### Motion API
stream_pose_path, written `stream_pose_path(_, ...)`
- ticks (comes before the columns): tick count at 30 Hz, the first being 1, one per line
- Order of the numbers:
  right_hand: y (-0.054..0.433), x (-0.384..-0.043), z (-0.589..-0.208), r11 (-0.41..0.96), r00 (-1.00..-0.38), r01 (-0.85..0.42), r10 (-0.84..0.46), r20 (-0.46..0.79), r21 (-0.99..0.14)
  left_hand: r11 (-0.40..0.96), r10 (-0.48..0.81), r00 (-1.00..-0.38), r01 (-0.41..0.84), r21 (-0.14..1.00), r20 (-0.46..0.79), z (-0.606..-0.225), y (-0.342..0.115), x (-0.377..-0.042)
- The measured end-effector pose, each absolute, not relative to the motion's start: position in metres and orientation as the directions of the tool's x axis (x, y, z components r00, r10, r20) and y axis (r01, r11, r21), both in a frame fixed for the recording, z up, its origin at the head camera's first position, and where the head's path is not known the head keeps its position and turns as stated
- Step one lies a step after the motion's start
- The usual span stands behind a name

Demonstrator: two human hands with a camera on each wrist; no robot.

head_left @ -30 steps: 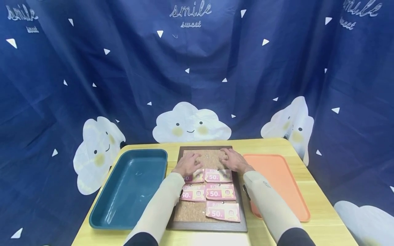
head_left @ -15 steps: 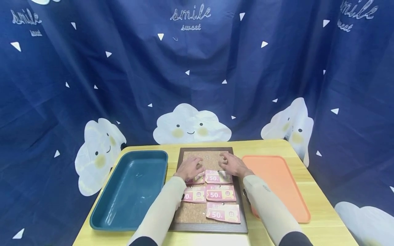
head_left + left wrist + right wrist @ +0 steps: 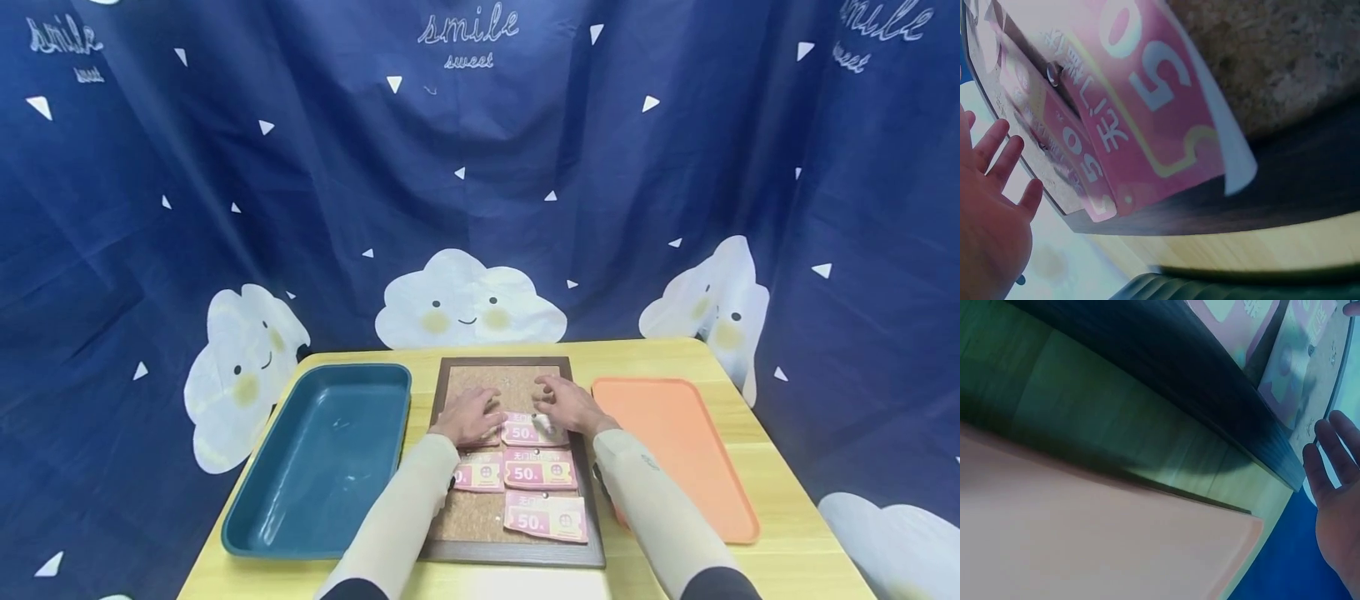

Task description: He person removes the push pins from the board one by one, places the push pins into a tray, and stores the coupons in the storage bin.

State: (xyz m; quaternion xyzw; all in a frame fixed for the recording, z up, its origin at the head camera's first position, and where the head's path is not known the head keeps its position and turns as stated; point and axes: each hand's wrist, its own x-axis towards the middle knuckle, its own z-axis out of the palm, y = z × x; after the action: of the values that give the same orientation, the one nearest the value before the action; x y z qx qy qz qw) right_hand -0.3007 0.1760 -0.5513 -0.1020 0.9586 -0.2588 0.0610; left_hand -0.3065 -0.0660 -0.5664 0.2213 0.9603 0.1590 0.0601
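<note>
A cork board point(image 3: 465, 521) with a dark wooden frame lies on the table, bearing several pink coupons marked 50. Small round pins show at the tops of some, such as the coupon point(image 3: 546, 517) at the lower right. My left hand point(image 3: 471, 415) hovers over the upper left coupon point(image 3: 1141, 81), fingers loosely spread and holding nothing. It partly hides that coupon. Opposite it, my right hand point(image 3: 568, 404) is above the board's right edge near the upper right coupon point(image 3: 521, 430). Its fingers point(image 3: 1335, 447) are relaxed, with nothing in them.
To the left of the board stands a deep teal tray point(image 3: 315, 467). A flat orange tray point(image 3: 682, 450) lies on the right, partly under the right forearm. Behind the wooden table point(image 3: 630, 358) hangs a blue curtain point(image 3: 480, 208) with clouds.
My left hand has shifted slightly right and nearer, covering more of the upper left coupon. The right hand has drawn back a little from the board's top edge. The coupons stay in place.
</note>
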Motion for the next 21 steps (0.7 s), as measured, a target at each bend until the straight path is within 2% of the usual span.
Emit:
stream_pose_path(8, 0.173, -0.299, -0.555, 0.831, -0.969, -0.176, -0.240, -0.055, -0.528, 0.849, 0.443, -0.896, 0.407, 0.338, -0.033, -0.573, -0.063, -0.306)
stream_pose_path(21, 0.170, -0.296, -0.559, 0.853, -0.965, -0.210, -0.260, -0.040, -0.479, 0.844, 0.457, -0.889, 0.428, 0.324, -0.017, -0.575, -0.055, -0.307)
